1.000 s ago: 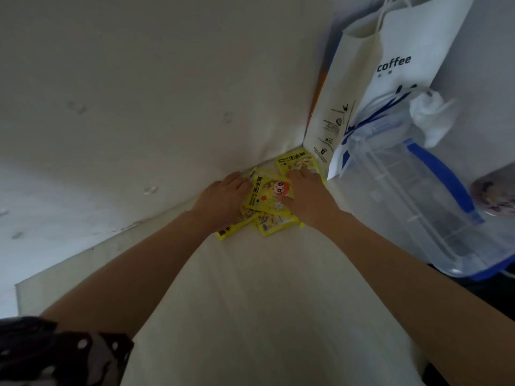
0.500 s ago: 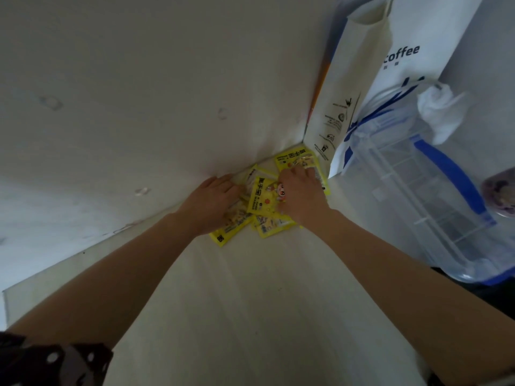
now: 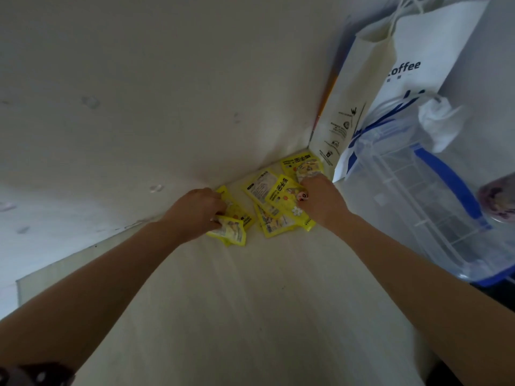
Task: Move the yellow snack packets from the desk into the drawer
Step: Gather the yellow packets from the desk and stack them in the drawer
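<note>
Several yellow snack packets (image 3: 271,203) lie in a loose pile on the pale desk (image 3: 250,316), in the far corner against the wall. My left hand (image 3: 195,211) is curled around a crumpled packet (image 3: 231,231) at the left side of the pile. My right hand (image 3: 320,200) grips the right side of the pile, thumb on a packet (image 3: 287,197) and fingers reaching toward the far packet (image 3: 302,164). No drawer is in view.
A white paper bag marked "coffee" (image 3: 395,79) stands at the right of the corner. A clear plastic box with blue handles (image 3: 434,196) sits right of my right arm. The white wall (image 3: 139,93) closes the far side.
My left hand has pulled left and gathered a crumpled packet, splitting it from the pile. My right hand stays on the right packets. The view has moved closer.
</note>
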Tool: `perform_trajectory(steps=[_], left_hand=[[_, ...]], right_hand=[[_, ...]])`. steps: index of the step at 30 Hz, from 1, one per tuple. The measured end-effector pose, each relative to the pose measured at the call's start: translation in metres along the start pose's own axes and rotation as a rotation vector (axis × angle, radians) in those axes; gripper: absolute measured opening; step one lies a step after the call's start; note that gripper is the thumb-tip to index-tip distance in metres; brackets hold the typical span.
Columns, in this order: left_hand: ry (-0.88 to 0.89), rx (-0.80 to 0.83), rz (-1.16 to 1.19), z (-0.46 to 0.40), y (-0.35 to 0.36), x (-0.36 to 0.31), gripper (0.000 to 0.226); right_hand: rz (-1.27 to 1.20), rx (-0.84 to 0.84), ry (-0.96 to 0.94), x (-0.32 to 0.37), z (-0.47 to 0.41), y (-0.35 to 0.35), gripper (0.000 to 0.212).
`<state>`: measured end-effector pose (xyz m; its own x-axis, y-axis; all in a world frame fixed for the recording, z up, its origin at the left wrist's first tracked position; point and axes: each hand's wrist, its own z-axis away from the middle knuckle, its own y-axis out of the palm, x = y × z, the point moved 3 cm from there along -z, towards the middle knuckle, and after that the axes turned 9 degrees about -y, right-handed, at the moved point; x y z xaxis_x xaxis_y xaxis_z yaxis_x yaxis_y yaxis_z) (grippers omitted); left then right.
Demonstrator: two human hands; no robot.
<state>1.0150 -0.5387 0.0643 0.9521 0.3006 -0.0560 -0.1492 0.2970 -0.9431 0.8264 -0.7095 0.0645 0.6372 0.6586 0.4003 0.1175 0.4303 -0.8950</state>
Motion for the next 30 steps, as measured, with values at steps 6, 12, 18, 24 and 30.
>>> perform_trajectory(steps=[6,12,18,24,30], left_hand=[[0.079,0.071,-0.151,-0.007,-0.006,-0.003,0.031],[0.113,0.039,-0.203,-0.03,-0.005,-0.014,0.035],[0.132,0.088,-0.231,-0.041,0.008,-0.015,0.042],[0.088,0.019,-0.172,-0.038,0.009,-0.013,0.036],[0.021,0.002,-0.173,-0.024,0.013,-0.013,0.036]], right_hand=[[-0.252,0.068,0.144,0.005,-0.026,-0.011,0.028],[-0.19,0.07,0.14,0.014,-0.041,0.01,0.03],[-0.034,0.052,0.086,0.026,-0.047,0.025,0.026],[0.078,-0.01,0.042,0.034,-0.041,0.029,0.025],[0.129,-0.006,-0.005,0.048,-0.024,0.035,0.037]])
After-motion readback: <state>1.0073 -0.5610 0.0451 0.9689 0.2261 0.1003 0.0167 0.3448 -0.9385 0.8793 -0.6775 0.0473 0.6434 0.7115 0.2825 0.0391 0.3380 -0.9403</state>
